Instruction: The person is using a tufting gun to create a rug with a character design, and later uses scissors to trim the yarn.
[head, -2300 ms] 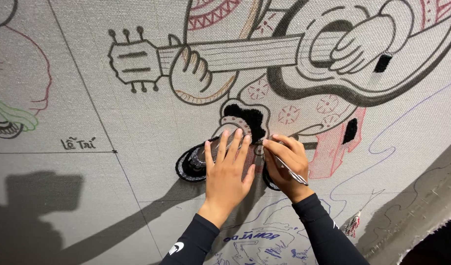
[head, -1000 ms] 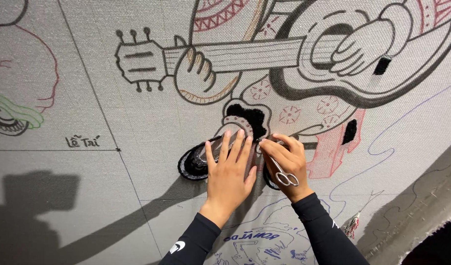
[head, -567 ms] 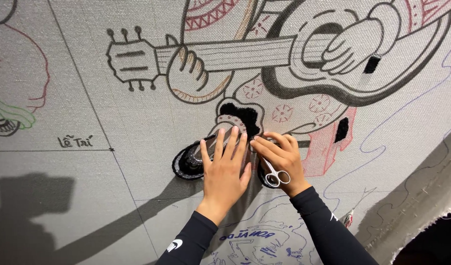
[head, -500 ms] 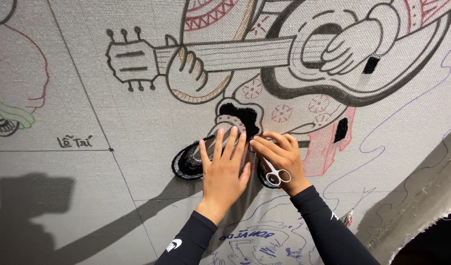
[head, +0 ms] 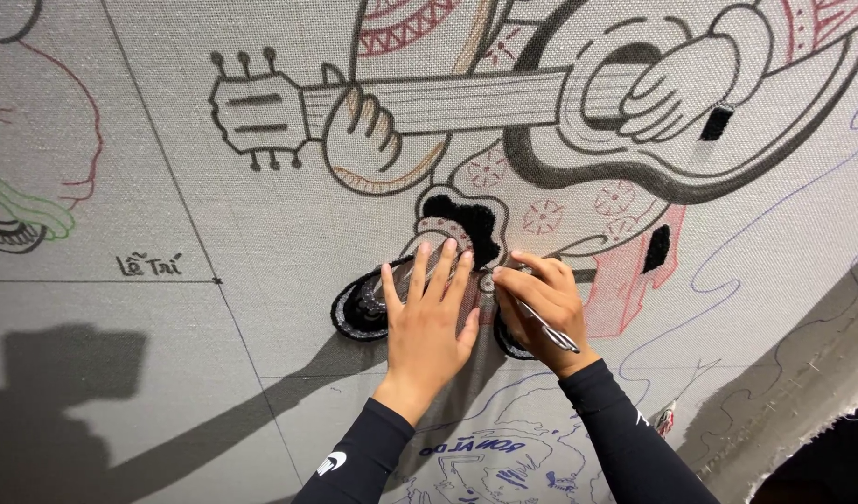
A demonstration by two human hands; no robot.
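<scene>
A large grey cloth (head: 214,373) stretched upright carries a line drawing of a guitar player, partly filled with tufted yarn. My left hand (head: 432,317) lies flat with spread fingers on a black and grey tufted shoe shape (head: 359,308). Just to its right my right hand (head: 541,308) grips small metal scissors (head: 548,329), its fingertips pinched at the cloth beside my left fingertips. A black tufted patch (head: 466,224) sits right above both hands. The part of the shoe under my hands is hidden.
The drawn guitar (head: 503,93) spans the top. A pink tufted strip (head: 634,280) lies right of my right hand. Handwritten marks and blue pen sketches (head: 485,462) cover the cloth below. The cloth's frayed edge (head: 802,411) runs at the lower right; shadows fall at lower left.
My right hand turned, so the scissors' handles now lie along the back of the hand with the tips toward the cloth. My left hand stayed flat on the shoe shape.
</scene>
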